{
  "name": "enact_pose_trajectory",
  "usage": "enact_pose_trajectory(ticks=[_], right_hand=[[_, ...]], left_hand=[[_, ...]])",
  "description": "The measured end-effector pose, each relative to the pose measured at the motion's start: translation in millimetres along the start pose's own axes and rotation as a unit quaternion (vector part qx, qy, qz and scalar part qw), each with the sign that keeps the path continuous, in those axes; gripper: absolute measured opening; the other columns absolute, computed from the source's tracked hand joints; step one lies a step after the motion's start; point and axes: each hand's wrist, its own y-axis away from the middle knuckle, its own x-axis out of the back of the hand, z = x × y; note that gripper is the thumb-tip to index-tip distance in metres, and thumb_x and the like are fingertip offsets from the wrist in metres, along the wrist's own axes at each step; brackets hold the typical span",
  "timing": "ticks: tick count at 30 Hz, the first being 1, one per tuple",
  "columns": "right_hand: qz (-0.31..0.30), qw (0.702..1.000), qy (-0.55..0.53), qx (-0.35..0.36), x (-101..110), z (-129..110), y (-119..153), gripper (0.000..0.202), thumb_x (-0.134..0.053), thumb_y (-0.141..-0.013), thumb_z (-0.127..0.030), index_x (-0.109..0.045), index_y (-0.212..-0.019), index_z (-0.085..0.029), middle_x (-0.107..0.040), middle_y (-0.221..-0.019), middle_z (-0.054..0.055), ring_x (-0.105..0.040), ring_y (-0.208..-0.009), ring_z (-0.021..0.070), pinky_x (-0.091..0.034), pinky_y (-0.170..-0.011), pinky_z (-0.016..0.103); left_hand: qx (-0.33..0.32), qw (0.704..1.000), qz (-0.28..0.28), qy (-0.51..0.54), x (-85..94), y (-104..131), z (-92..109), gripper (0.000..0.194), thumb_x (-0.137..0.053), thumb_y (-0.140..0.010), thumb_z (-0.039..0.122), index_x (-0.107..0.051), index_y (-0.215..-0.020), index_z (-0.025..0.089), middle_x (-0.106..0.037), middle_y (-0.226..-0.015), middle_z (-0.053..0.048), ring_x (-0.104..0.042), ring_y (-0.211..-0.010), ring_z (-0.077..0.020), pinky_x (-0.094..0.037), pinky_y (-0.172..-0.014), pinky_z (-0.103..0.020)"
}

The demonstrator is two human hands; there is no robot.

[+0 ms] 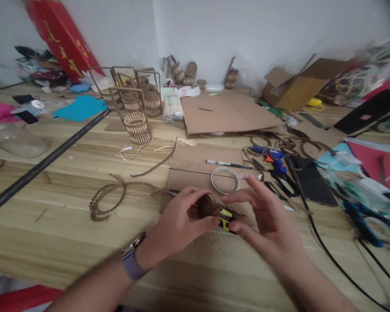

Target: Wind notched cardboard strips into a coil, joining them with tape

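A: What are the hands doing?
B: L hand: fingers closed round a small dark brown round piece, held low in the centre, just over the desk. R hand: fingers spread wide, nothing gripped; thumb tip right by a yellow-and-black tool. Can't tell if they touch.
A: Containers?
B: Back L of centre, a slatted basket w/ a tall handle, pale slats & brown bands; more handled baskets stand behind it. Next to them, a clear bag w/ thin pale sticks in it. Back R, a cardboard box, flaps up; contents hard to see. Far L, a clear jar, blurred.
A: Any writing?
B: Red box leaning at the back wall, L side, w/ gold characters, too blurry to read. Black box at far R has a small red label, also illegible.
A: Near the hands?
B: Cardboard sheet under them, w/ a pale tape ring & a dark pen beyond. A toothed brown strip lies coiled to the L.
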Motion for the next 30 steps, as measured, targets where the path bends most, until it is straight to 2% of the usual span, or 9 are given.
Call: enact_pose_trajectory(ticks=[6, 10, 15, 18, 21, 25, 28, 30], right_hand=[[0.035, 0.999, 0.002, -0.017, -12, -5, 4, 0.064, -0.06, -0.091, -0.016, -0.035, -0.146, -0.037, -0.071, -0.082, -0.001, -0.071, -0.077, 0.0197, -0.058, -0.074, 0.036], [0.042, 0.999, -0.013, -0.03, -13, -3, 3, 0.067, -0.061, -0.09, -0.015, -0.034, -0.146, -0.038, -0.072, -0.081, -0.002, -0.072, -0.077, 0.0196, -0.06, -0.073, 0.035], [0.051, 0.999, -0.007, -0.017, -17, -3, 4, 0.066, -0.062, -0.089, -0.013, -0.036, -0.145, -0.037, -0.072, -0.08, -0.002, -0.072, -0.074, 0.0189, -0.061, -0.072, 0.035], [0.051, 0.999, -0.003, -0.008, -19, -2, 6, 0.066, -0.062, -0.089, -0.013, -0.037, -0.145, -0.037, -0.072, -0.082, -0.002, -0.072, -0.075, 0.0183, -0.06, -0.074, 0.034], [0.047, 0.999, -0.001, -0.01, -20, -2, 8, 0.065, -0.062, -0.089, -0.013, -0.037, -0.144, -0.037, -0.072, -0.084, -0.002, -0.072, -0.078, 0.0184, -0.06, -0.075, 0.034], [0.044, 0.999, 0.013, -0.013, -21, -3, 7, 0.064, -0.062, -0.089, -0.015, -0.036, -0.145, -0.035, -0.073, -0.084, -0.001, -0.072, -0.078, 0.0195, -0.059, -0.073, 0.034], [0.048, 0.999, 0.01, -0.013, -21, -3, 7, 0.064, -0.062, -0.09, -0.016, -0.036, -0.144, -0.035, -0.072, -0.083, -0.001, -0.072, -0.076, 0.019, -0.059, -0.072, 0.034], [0.056, 0.998, 0.0, -0.011, -22, -2, 8, 0.063, -0.062, -0.09, -0.016, -0.037, -0.144, -0.035, -0.072, -0.082, -0.001, -0.072, -0.078, 0.0191, -0.059, -0.076, 0.036]], left_hand=[[-0.019, 0.999, -0.042, -0.018, -1.0, 1, 2, 0.042, -0.073, -0.083, 0.038, -0.063, -0.119, 0.019, -0.063, -0.103, -0.005, -0.062, -0.094, -0.0206, -0.05, -0.084, -0.03], [-0.042, 0.996, -0.063, -0.044, 0.1, 2, 6, 0.038, -0.073, -0.084, 0.035, -0.062, -0.117, 0.019, -0.067, -0.102, -0.005, -0.062, -0.094, -0.021, -0.049, -0.086, -0.031], [-0.068, 0.992, -0.073, -0.074, 1.8, 2, 6, 0.042, -0.067, -0.088, 0.028, -0.056, -0.128, 0.023, -0.064, -0.115, -0.007, -0.062, -0.099, -0.0211, -0.05, -0.086, -0.032], [-0.087, 0.991, -0.069, -0.08, 1.7, 3, 3, 0.044, -0.066, -0.088, 0.021, -0.054, -0.13, 0.023, -0.063, -0.123, -0.007, -0.06, -0.109, -0.0218, -0.048, -0.094, -0.034], [-0.084, 0.992, -0.051, -0.078, 0.5, 5, 1, 0.049, -0.068, -0.085, 0.018, -0.052, -0.131, 0.021, -0.063, -0.123, -0.007, -0.06, -0.108, -0.0215, -0.047, -0.096, -0.034], [-0.079, 0.994, -0.036, -0.061, -1.1, 8, -2, 0.064, -0.078, -0.079, 0.028, -0.047, -0.135, 0.02, -0.064, -0.12, -0.008, -0.062, -0.102, -0.0219, -0.049, -0.094, -0.034], [-0.099, 0.993, -0.031, -0.05, -1.3, 9, -2, 0.059, -0.078, -0.079, 0.036, -0.051, -0.13, 0.022, -0.065, -0.117, -0.006, -0.063, -0.1, -0.0208, -0.049, -0.092, -0.032], [-0.106, 0.993, -0.031, -0.048, -1.0, 8, 0, 0.054, -0.078, -0.079, 0.033, -0.053, -0.126, 0.023, -0.065, -0.117, -0.005, -0.062, -0.101, -0.0201, -0.048, -0.093, -0.031]])
